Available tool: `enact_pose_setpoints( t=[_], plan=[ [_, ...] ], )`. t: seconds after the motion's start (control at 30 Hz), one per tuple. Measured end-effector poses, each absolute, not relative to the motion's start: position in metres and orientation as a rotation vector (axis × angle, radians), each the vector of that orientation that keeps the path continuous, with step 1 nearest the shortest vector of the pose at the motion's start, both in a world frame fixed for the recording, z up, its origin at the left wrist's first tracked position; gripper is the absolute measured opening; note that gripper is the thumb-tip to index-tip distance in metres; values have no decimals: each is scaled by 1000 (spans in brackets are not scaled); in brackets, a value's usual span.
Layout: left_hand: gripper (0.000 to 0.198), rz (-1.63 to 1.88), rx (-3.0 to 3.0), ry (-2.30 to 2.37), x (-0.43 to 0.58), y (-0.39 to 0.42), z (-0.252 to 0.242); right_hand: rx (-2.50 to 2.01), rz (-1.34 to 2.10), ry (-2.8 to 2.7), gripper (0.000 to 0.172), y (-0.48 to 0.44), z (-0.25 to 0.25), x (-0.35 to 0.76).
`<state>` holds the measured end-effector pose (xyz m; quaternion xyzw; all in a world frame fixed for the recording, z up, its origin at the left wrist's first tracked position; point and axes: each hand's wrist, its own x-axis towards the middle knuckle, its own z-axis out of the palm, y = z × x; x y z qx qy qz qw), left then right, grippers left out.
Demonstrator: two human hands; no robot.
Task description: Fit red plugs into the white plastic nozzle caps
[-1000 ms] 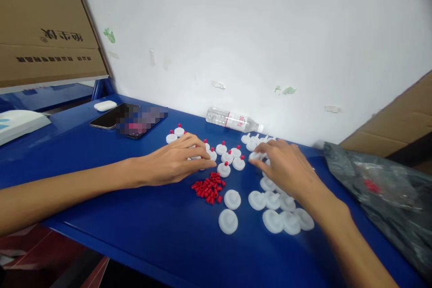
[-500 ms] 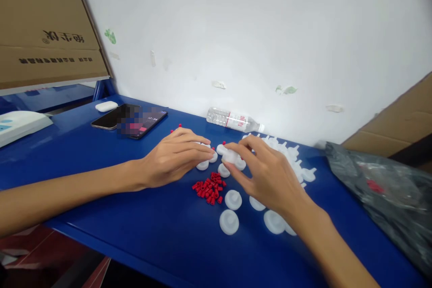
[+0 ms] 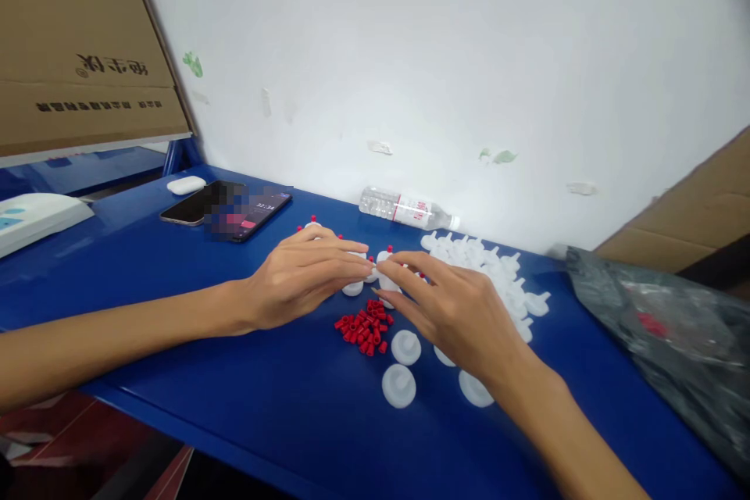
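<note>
My left hand [image 3: 298, 279] rests on the blue table [image 3: 176, 328], fingers pressed together over white caps with red tips [image 3: 352, 287]. My right hand [image 3: 451, 311] has come in from the right and pinches a white cap [image 3: 387, 282] at its fingertips, meeting the left fingertips. Just below them lies a small heap of red plugs [image 3: 364, 326]. Plain white caps [image 3: 399, 385] lie in front of and under my right wrist. More white caps [image 3: 498, 269] are piled behind my right hand near the wall.
A phone [image 3: 226, 207] and a white earbud case [image 3: 186, 185] lie at the back left. A plastic water bottle [image 3: 407, 211] lies along the wall. A dark plastic bag [image 3: 662, 328] sits at the right; cardboard boxes [image 3: 76, 47] stand at the left.
My right hand moved left from the pile of white caps with a cap in its fingers, up to the left fingertips. The left hand stayed almost still.
</note>
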<state>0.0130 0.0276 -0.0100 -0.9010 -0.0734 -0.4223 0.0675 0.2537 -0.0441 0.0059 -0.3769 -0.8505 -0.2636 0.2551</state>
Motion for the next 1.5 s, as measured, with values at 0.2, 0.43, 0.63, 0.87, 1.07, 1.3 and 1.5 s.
enact_pose_setpoints(
  t=[0.2,0.43,0.63,0.87,1.07,1.3,1.5],
  plan=[
    [26,-1259,-2687,-310,14,32,-14,-932,-726,-2262,22,-47,8,253],
    [18,-1212,-2838,-266,15,33,-12,-824,-857,-2183,18,-52,7,246],
    [23,-1259,-3028,-236,16,27,-14,-792,-880,-2168,18,-54,5,243],
    [22,-1215,-3112,-260,18,20,-8,-768,-916,-2163,17,-57,5,240],
    [20,-1060,-3224,-318,17,18,-1,-767,-929,-2177,17,-59,3,237],
    [18,-1063,-3277,-380,14,18,-7,-790,-801,-2189,16,-58,2,235],
    [22,-1096,-3367,-493,14,13,-5,-800,-790,-2182,19,-60,4,235]
  ],
)
